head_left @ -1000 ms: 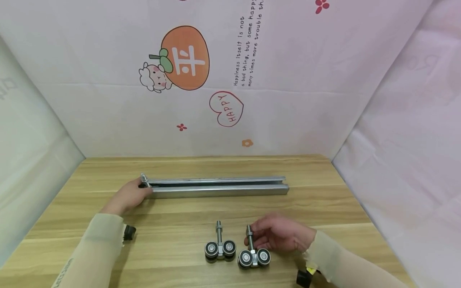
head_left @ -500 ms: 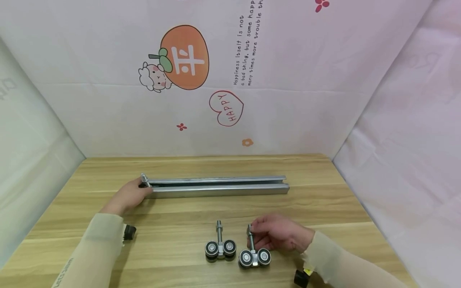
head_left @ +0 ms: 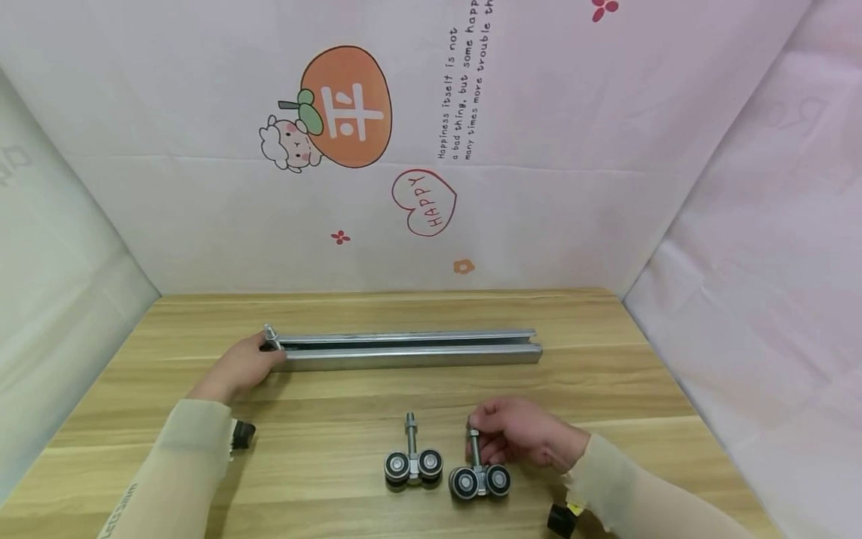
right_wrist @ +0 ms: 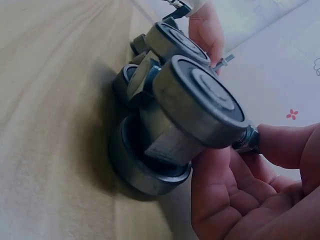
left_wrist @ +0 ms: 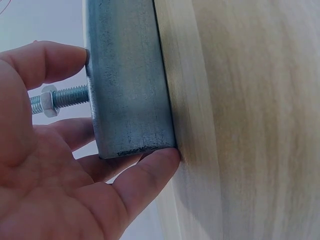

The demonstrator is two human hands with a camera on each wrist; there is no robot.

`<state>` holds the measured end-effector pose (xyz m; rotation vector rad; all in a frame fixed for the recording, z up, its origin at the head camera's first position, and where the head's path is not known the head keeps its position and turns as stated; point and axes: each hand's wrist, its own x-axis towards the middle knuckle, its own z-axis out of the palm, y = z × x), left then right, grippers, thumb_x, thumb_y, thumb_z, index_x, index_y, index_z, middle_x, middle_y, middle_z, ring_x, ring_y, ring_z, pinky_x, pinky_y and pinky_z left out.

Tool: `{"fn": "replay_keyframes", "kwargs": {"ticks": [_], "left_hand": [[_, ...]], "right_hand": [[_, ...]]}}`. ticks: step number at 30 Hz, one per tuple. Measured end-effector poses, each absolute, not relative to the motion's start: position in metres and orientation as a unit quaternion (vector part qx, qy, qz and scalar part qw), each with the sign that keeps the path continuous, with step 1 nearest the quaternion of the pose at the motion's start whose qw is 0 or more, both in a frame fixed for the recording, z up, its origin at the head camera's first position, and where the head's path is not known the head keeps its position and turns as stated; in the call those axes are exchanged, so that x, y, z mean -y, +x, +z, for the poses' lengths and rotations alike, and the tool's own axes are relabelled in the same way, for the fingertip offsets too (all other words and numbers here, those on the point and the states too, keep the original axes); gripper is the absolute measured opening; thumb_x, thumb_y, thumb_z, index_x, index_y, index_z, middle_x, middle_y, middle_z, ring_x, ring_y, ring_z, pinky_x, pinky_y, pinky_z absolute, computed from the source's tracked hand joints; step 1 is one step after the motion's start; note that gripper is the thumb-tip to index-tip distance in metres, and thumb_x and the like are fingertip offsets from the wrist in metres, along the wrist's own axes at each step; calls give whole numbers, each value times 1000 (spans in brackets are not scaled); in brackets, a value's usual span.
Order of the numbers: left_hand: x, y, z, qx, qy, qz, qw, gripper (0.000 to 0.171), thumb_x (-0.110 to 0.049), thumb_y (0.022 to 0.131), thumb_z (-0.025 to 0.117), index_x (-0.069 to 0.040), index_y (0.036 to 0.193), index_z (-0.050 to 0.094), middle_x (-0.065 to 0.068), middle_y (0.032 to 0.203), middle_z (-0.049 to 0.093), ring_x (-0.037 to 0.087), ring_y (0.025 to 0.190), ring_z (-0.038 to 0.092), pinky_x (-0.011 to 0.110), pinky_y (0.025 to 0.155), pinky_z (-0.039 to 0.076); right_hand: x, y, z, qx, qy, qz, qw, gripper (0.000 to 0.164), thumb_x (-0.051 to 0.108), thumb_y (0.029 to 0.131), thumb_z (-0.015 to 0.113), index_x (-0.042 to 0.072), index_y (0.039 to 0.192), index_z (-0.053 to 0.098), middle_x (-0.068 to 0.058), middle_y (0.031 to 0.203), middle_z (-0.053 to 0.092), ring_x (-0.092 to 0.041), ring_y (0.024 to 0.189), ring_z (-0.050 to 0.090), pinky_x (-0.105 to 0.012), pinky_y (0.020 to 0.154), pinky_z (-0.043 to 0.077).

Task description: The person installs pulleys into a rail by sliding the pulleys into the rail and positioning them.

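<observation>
Gripping left hand (head_left: 244, 364): at the left end of the rail (head_left: 411, 359), thumb and fingers bent about that end and touching the metal, with small gaps between the fingers
Rail: lying lengthwise across the table (head_left: 323, 427), slot upward, its left end in the left hand
Standing bolt (left_wrist: 71, 96): rising from the slot at the rail's left end, ringed by a nut (left_wrist: 49, 101), beside the left hand's fingers; whether they touch it cannot be told
Right hand (head_left: 525, 433): on the near side of the rail, toward its right end, thumb and a finger pinched together on the upper part of a roller's bolt (head_left: 476, 447), the other fingers curled
Held roller (head_left: 481, 479): on the near side of the rail, right of its middle, wheels downward; whether they touch the tabletop cannot be told
Loose roller (head_left: 414, 471): standing on its wheels on the near side of the rail, roughly opposite its middle, just left of the held roller, bolt upward
Sleeves: pale, the left sleeve (head_left: 164, 468) and the right sleeve (head_left: 649, 490) both on the rail's near side
Cloth (head_left: 572, 217): hanging beyond the rail's far side, printed with an orange fruit (head_left: 373, 82)
</observation>
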<state>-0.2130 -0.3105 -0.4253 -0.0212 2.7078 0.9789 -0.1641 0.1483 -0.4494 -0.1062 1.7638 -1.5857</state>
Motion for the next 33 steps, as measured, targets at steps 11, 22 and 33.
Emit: {"fn": "replay_keyframes", "kwargs": {"ticks": [11, 22, 33], "left_hand": [[310, -212, -423, -930, -8, 344, 131, 79, -33, 101, 51, 17, 151, 14, 41, 150, 23, 57, 136, 24, 66, 107, 25], [310, -212, -424, -931, -6, 341, 130, 78, -32, 101, 51, 18, 150, 15, 42, 149, 23, 57, 136, 25, 66, 108, 26], [311, -212, -425, -930, -7, 342, 132, 78, -33, 102, 49, 16, 151, 13, 41, 151, 21, 57, 137, 21, 66, 109, 23]], "right_hand": [[-149, -169, -432, -733, -82, -611, 287, 21, 16, 102, 56, -4, 101, 58, -21, 91, 71, -26, 75, 68, -33, 64, 55], [-145, -171, -423, -776, -89, -586, 217, 20, 13, 104, 52, -5, 101, 60, -17, 92, 71, -30, 80, 68, -42, 70, 56], [-143, -170, -416, -819, -81, -548, 150, 13, 13, 102, 57, 3, 101, 65, -11, 98, 71, -29, 89, 65, -41, 78, 56]]}}
